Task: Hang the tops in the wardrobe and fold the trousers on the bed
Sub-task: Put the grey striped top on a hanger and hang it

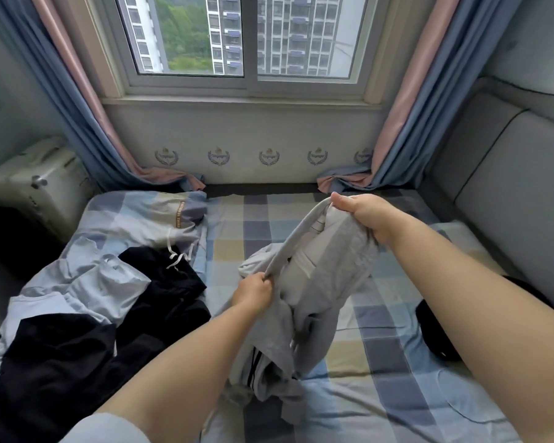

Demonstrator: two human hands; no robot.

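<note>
I hold a light grey garment (333, 257) up over the checked bed (375, 330). My right hand (362, 212) grips its upper edge, farther from me. Lower and nearer, my left hand (253, 290) pinches the same edge, so the cloth stretches between both hands. The rest of the garment hangs bunched down to the sheet, showing black stripes (255, 362) near its bottom. I cannot tell whether it is a top or trousers. No wardrobe is in view.
A heap of clothes lies on the bed's left: black garments (77, 356), pale blue ones (87, 282) and a folded light piece with a drawstring (160, 215). A dark item (435, 327) sits at the right edge. A suitcase (36, 183) stands left; window and curtains (77, 100) lie ahead.
</note>
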